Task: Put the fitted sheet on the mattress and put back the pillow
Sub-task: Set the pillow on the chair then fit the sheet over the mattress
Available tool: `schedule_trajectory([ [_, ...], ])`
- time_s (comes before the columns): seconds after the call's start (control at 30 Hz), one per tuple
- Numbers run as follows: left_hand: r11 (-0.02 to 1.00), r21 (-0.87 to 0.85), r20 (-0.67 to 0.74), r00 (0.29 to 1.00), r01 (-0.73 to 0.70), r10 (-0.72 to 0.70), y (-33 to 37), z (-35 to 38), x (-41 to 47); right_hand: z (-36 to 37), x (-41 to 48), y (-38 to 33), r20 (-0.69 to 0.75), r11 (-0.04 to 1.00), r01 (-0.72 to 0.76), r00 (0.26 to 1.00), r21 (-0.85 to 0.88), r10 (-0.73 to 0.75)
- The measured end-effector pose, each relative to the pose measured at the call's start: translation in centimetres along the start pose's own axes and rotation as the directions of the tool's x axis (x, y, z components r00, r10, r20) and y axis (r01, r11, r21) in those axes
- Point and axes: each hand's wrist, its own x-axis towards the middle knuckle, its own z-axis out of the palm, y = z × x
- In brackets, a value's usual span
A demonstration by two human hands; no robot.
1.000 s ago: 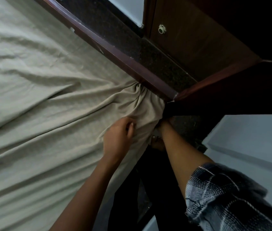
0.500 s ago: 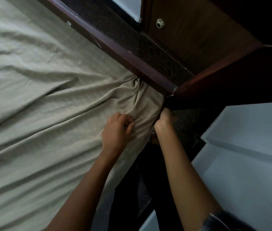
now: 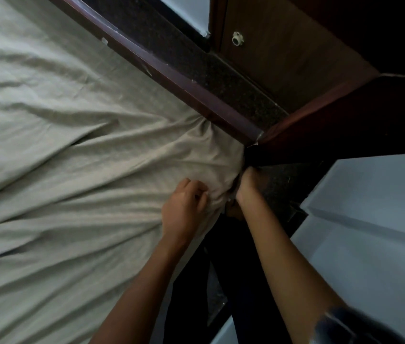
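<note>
A beige fitted sheet lies wrinkled over the mattress, gathered at the corner next to the dark wooden bed frame. My left hand sits on top of that corner with fingers curled, pinching a fold of the sheet. My right hand reaches down the side of the corner; only the wrist and back of the hand show, and its fingers are hidden under the sheet's edge. No pillow is in view.
A wooden cabinet door with a pale knob stands behind the frame. A dark speckled floor strip runs between them. A light grey wall closes in on the right. My dark-trousered legs stand against the bed.
My right hand has come up a little along the corner's side and stays tucked there. My left hand has stayed on the corner fold, its fingers curling tighter into the cloth.
</note>
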Motion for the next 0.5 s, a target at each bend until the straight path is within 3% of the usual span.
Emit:
schedule_trajectory([
  [0.2, 0.999, -0.039, 0.015, 1.000, -0.011, 0.011, -0.8, 0.1, 0.2, -0.3, -0.8, -0.2, 0.094, 1.000, 0.001, 0.996, 0.024, -0.003],
  [0.4, 1.000, -0.026, -0.020, 1.000, 0.013, -0.014, -0.5, 0.0, 0.4, 1.2, 1.7, 1.2, 0.003, 0.963, 0.038, 0.999, -0.266, -0.038],
  [0.5, 0.999, 0.036, -0.058, 0.998, 0.001, 0.001, -0.3, 0.1, 0.2, 1.1, 2.0, 1.0, -0.002, 0.955, 0.041, 0.999, -0.295, -0.044],
])
